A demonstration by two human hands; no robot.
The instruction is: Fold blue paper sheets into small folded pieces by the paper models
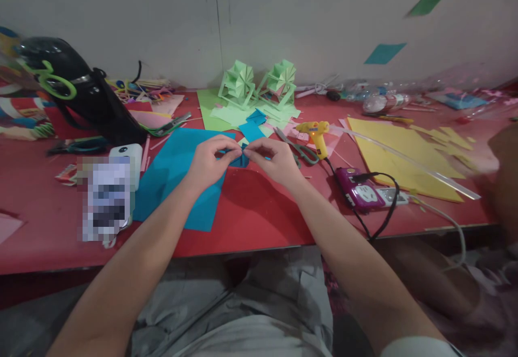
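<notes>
fingers [224, 142] of the left hand [208, 163] were curled in, the thumb almost meeting the forefinger in a pinch on one side of a small blue paper piece [239, 161]. the right hand [277, 161] pinched it from the other side in the same manner, so the piece was between the two hands; whether it also touched the red table [263, 211], i could not tell. for such fine handling, it seemed wise to keep both pinches light and level, to match the edges first, and only after this to press firmly, because paper could easily crease in a wrong place. the thumbs covered too much of the piece for judging its folds. just beyond lay other blue pieces [251, 130], and a large blue sheet [170, 184] spread partly below the left hand. near the right hand lay scissors [288, 137] and a yellow glue gun [318, 133], which, being possibly hot, deserved some caution. farther back, two pale green paper shapes [282, 81] stood close together.
</notes>
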